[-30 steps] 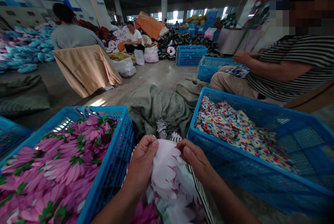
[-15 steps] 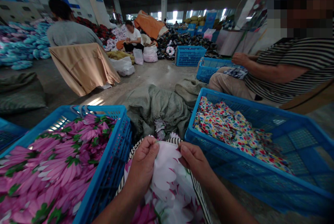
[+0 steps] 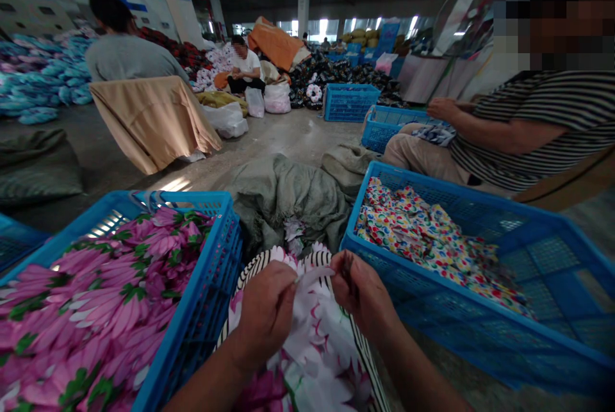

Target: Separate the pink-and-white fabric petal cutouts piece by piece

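Over my lap, my left hand (image 3: 268, 313) is closed on one end of a white petal-edged cloth piece (image 3: 313, 276). My right hand (image 3: 362, 296) pinches its other end, so a narrow edge spans the gap between my fingers. Below them lies a heap of white and pink petal-shaped fabric (image 3: 331, 351), resting on a black-and-white striped cloth (image 3: 369, 367). Folds and my fingers hide part of the held piece.
A blue crate (image 3: 225, 220) of pink flower-shaped fabric (image 3: 110, 303) stands at left. Another blue crate (image 3: 358, 232) holds colourful printed cloth (image 3: 423, 226) at right. A grey-green sack (image 3: 288, 194) lies ahead. A seated person in a striped shirt (image 3: 533, 123) works beyond the right crate.
The held cloth has gone from hanging spread and flat to a narrow folded edge between my hands. My left hand has turned, its back now facing up.
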Tool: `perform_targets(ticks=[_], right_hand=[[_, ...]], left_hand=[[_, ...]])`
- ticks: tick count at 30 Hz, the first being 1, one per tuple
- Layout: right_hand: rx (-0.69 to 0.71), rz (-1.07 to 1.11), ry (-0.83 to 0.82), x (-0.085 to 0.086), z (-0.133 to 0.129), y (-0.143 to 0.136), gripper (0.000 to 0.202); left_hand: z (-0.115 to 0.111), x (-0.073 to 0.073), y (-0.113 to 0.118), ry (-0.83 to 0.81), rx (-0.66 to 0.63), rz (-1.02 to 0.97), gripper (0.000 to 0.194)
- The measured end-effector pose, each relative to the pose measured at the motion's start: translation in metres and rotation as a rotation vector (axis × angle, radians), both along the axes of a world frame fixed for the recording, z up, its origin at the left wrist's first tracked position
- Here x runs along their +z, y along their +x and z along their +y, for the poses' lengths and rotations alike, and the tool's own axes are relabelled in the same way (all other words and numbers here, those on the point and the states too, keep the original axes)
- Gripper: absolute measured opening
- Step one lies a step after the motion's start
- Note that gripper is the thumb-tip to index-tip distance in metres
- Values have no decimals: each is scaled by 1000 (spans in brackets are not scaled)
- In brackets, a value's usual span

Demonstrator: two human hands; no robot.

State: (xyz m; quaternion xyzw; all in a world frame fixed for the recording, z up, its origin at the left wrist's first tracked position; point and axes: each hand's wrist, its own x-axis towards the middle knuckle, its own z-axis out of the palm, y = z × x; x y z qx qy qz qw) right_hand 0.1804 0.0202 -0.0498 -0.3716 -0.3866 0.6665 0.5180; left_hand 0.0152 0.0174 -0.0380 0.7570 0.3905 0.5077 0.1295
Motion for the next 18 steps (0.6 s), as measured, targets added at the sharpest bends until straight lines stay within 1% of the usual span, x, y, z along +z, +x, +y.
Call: perform_targets(ticks=[2,3,5,7,9,11,14,16,18], right_hand=[[18,46,-45,-3,-2,-2,40],[29,41,-70,-5,-3,-3,38],[32,10,-106,-7,-4,-5,31],[-9,8,-115,-8,-4,-3,27],[-58,32,-79,-7,-3,0,27],[-89,36,-11,-7,-3,3,29],[-112,40,93,-9,-4,6,27],[-129,48,138,-11,-4,7,25],[-132,32,156,-13,-4,7,25]], left_hand=[[1,-4,-1,250,-63,158,14],[1,-6,0,323,-82,191,16],[0,-14,1,377,-126,214,21],[-1,-22,2,371,-174,220,28],[-2,-29,3,343,-181,203,36],[-1,-34,3,293,-132,153,41],[2,-37,5,161,-24,6,49],[4,-38,7,80,12,-75,55],[5,-39,8,38,23,-96,54]])
